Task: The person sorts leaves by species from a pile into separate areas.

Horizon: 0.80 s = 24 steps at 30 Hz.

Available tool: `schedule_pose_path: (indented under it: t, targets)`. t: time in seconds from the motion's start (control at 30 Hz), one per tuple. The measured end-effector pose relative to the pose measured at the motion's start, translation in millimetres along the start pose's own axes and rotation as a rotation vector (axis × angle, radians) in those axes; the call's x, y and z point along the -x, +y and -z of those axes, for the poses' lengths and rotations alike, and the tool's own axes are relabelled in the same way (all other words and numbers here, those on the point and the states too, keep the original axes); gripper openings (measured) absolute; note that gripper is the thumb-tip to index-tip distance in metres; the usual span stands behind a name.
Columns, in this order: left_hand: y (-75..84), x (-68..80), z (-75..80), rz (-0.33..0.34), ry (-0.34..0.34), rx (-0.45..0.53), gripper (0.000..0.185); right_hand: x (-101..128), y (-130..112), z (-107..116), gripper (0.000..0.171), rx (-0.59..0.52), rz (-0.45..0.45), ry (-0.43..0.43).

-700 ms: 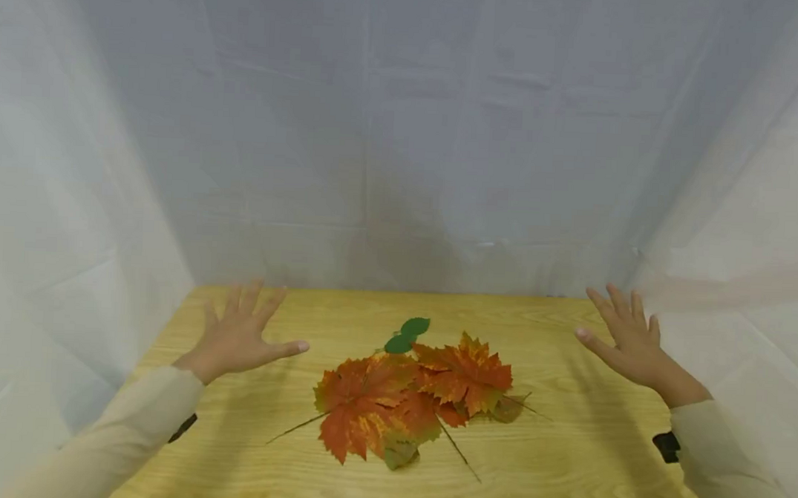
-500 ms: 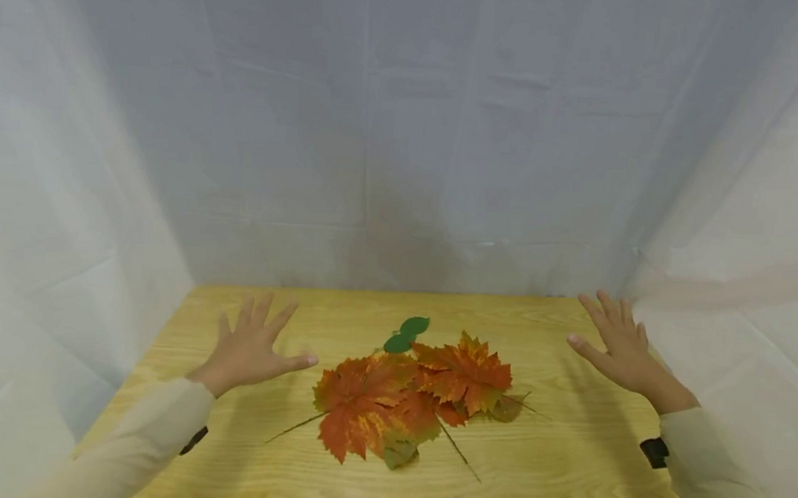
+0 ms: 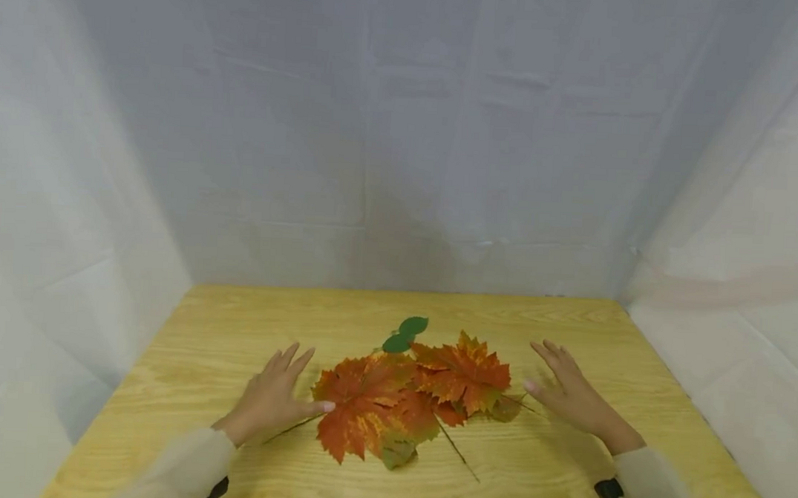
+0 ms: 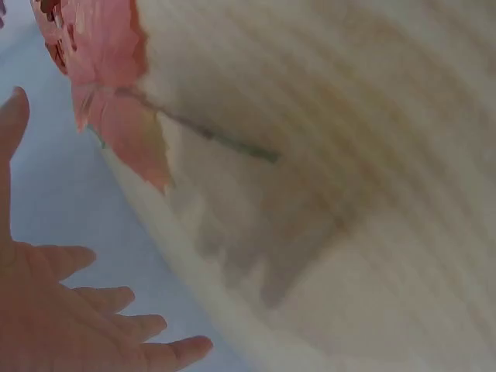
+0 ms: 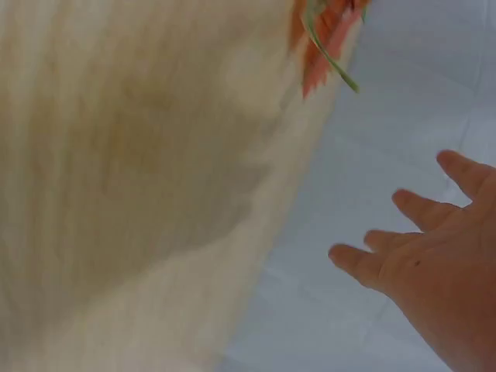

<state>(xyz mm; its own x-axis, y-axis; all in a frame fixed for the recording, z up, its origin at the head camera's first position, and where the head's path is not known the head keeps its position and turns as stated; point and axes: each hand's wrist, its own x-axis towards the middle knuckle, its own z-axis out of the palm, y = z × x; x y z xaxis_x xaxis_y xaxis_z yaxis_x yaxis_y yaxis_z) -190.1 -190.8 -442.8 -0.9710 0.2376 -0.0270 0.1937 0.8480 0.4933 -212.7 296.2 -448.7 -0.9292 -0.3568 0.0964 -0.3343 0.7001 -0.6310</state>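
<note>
Orange-red maple leaves lie in an overlapping pile near the middle of the pale wooden counter, a little toward its near edge, with both hands flanking them. The left hand is spread flat, fingers straight, its thumb tip touching or just at the edge of the biggest leaf; the right hand is likewise open and holds nothing, hovering just beside the pile's right margin. To gather such a pile well, I judge that the hands should come in low and level from both sides, fingertips sliding along the wood beneath the leaf edges so the thin blades neither crumple nor scatter, and the thin stems that poke out toward the near edge should be swept along too. The leaves look flat, light and slightly stiff, mottled orange, red and yellow-green, with jagged lobes. A small sprig of dark green leaves sits at the pile's far side, touching it. White cloth hangs round the counter's far and side edges.
</note>
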Motion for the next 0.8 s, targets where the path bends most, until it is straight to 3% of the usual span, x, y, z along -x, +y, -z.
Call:
schedule_pose_path:
  t: [0.23, 0.43, 0.57, 0.8]
  targets:
    - [-7.3, 7.8, -16.6, 0.046, -0.002, 0.16, 0.101, 1.4, 6.8, -25.6, 0.062, -0.103, -0.047, -0.099]
    - [-12.8, 15.3, -26.6, 0.034, 0.077, 0.184, 0.088, -0.7, 14.2, -30.9, 0.052, -0.119, 0.001, -0.146]
    - [-14.5, 18.2, -28.9, 0.052, 0.103, 0.201, 0.067, -3.7, 18.9, -33.0, 0.041, -0.123, 0.017, -0.152]
    - [-18.4, 18.6, -27.6, 0.023, 0.077, 0.263, 0.027, -11.4, 20.8, -34.5, 0.022, -0.156, -0.051, -0.178]
